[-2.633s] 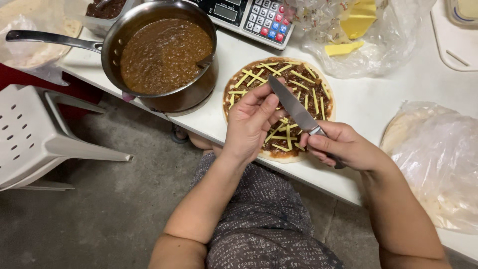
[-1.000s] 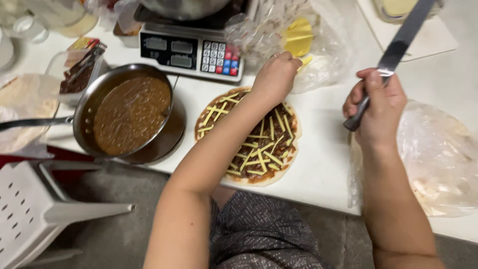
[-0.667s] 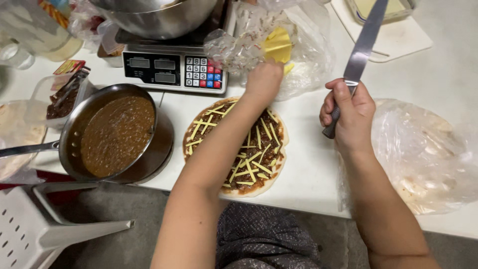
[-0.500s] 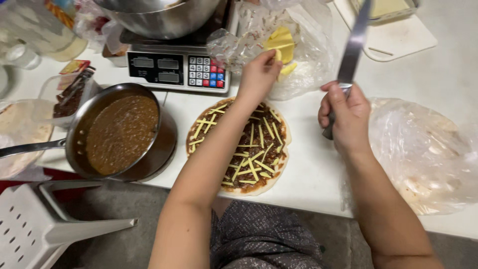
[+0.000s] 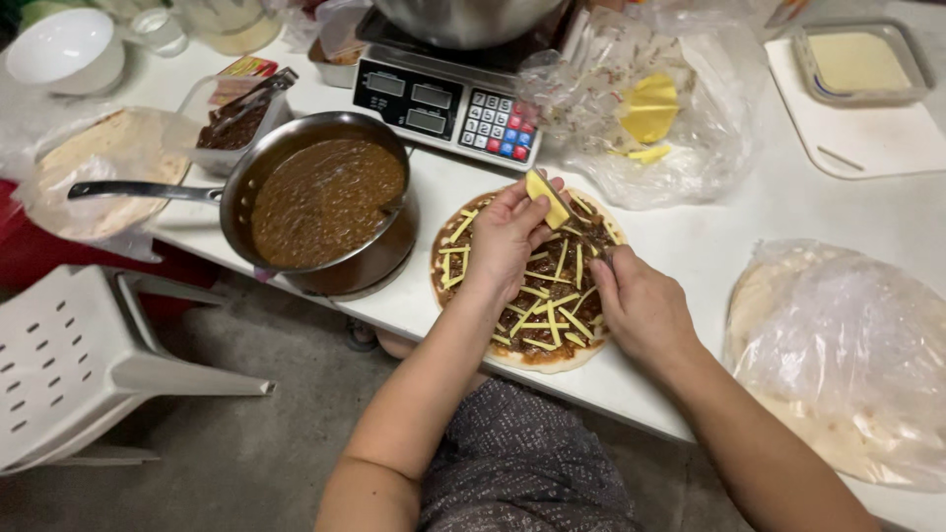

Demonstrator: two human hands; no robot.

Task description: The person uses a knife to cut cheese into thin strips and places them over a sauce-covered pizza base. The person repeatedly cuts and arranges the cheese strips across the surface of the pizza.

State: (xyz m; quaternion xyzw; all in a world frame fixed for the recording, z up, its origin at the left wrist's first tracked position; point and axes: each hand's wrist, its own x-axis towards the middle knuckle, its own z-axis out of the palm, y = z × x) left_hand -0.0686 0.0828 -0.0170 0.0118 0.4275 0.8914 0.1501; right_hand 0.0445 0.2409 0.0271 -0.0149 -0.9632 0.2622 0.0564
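Two hands work over a white table [image 5: 709, 246]. Left to right: a pan of brown sauce [image 5: 325, 202], then a sauced flatbread [image 5: 537, 286] strewn with cheese strips. Left hand [image 5: 507, 236] pinches a yellow cheese slice [image 5: 545, 187] above the flatbread. Right hand [image 5: 641, 305] is clenched on a knife [image 5: 576, 219], its blade against the slice.

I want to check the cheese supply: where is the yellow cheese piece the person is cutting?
In the head view, the cheese piece is pinched in the left hand over the far edge of the sauced flatbread, just below the scale.
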